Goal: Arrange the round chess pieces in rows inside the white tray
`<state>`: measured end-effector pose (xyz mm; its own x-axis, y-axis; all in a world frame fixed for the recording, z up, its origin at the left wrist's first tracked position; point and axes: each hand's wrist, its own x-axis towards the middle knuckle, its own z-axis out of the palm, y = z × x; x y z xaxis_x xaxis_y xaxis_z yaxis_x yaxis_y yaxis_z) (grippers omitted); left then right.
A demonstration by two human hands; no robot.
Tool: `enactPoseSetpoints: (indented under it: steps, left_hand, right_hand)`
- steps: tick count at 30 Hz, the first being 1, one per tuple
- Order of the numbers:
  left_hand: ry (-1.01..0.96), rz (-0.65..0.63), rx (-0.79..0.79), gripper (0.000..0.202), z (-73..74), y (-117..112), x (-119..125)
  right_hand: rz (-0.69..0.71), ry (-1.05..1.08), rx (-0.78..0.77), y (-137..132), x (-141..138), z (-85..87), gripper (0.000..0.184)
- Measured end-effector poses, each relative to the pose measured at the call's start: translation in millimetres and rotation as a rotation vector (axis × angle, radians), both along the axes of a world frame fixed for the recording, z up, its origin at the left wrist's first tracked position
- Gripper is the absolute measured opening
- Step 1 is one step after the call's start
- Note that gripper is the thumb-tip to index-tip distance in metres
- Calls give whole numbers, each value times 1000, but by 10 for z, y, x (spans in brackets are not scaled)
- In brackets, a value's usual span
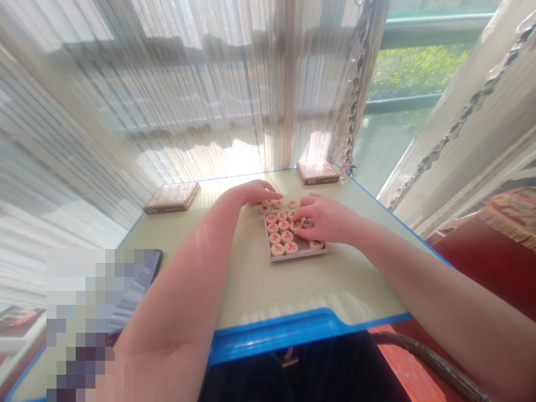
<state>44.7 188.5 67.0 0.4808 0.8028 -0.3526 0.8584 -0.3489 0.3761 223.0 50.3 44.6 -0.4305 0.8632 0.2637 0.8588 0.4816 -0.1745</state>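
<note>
A shallow box tray (298, 255) on the table holds round Chinese chess pieces, with red-marked ones in its left columns. My right hand (318, 219) reaches over the tray's right side, its fingertips and thumb closed on a black-marked Chinese chess piece (295, 226). Another black-marked piece (317, 244) lies in the tray's near right corner. Beyond the tray's far edge are several loose pieces (278, 204). My left hand (258, 192) rests beside and partly over these, fingers stretched out, and it hides some of them.
Two flat boxes (171, 197) (318, 172) lie at the table's far left and far right corners. A dark-edged device (157, 262), partly blurred out, is at the left. The table (251, 290) has a blue rim. Curtains (218, 84) hang behind it.
</note>
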Motion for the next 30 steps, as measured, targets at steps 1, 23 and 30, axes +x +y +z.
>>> enactPoseSetpoints:
  steps: [1, 23, 30]
  left_hand:
    - [2, -6, 5, 66, 0, 1, -2]
    - [-75, 4, -26, 63, -75, 105, -40]
    - [-136, -69, -20, 62, -86, 106, -43]
  right_hand:
    - [-5, -5, 9, 0, 0, -1, 17]
    - [-29, 33, 17, -27, -24, 27, 15]
    - [-55, 85, 28, -35, -17, 45, 16]
